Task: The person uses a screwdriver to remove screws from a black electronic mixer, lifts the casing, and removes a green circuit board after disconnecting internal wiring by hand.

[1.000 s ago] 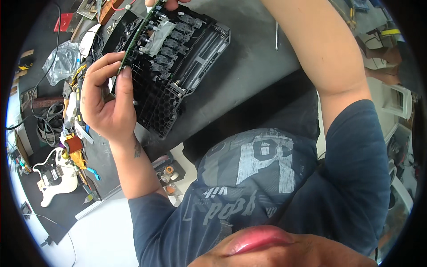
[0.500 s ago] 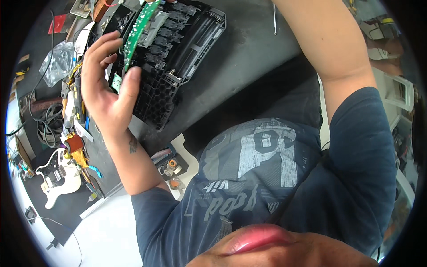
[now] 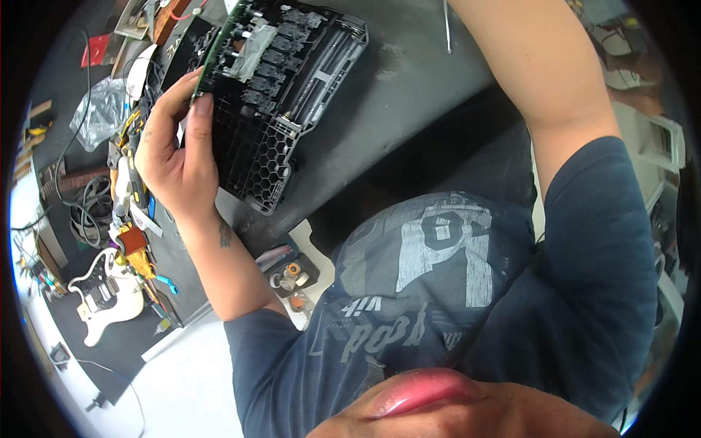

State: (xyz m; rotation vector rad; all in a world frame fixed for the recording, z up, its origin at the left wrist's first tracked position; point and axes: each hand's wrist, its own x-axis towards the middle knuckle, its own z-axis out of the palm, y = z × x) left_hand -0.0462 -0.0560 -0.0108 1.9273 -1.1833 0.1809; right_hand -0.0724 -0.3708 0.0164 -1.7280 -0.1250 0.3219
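Observation:
My left hand (image 3: 175,157) grips the lower edge of a green circuit board (image 3: 212,62) that stands on edge along the left side of a black plastic chassis (image 3: 281,109). The chassis lies tilted on the dark table (image 3: 409,95) and shows a honeycomb grille near my fingers and rows of slots further up. My right forearm (image 3: 540,80) runs up past the top edge of the view; the right hand itself is out of sight.
Cables, a clear plastic bag (image 3: 98,109), tools and small parts crowd the table's left side. A white guitar-shaped body (image 3: 109,299) lies on a mat at lower left. A thin metal rod (image 3: 447,29) rests at the top.
My left hand slid up along the chassis edge and now pinches the circuit board's lower end. The chassis shifted slightly in the view.

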